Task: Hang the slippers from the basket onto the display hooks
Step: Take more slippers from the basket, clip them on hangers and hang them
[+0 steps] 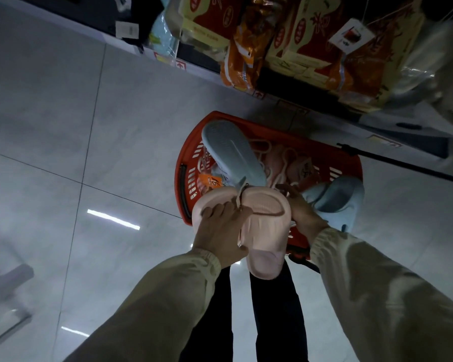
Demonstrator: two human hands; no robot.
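A red plastic basket (186,168) stands on the tiled floor, holding several slippers. I hold a pink slipper pair (266,231) above its near rim. My left hand (220,228) grips the pair's left side, fingers curled over the edge. On the right side my right hand (302,211) grips the pair. A light blue slipper (233,152) lies sole up across the basket, with an orange price tag (211,182) below it. More pink slippers (280,159) lie deeper inside. Another light blue slipper (336,199) sits at the basket's right end. No display hooks are in view.
A low shelf (272,96) runs along the back with red and yellow boxes (317,35) and orange packets (246,48). A black rod (403,165) angles out at the right. My dark trouser legs (272,309) stand just below the basket. Grey floor tiles (63,152) spread to the left.
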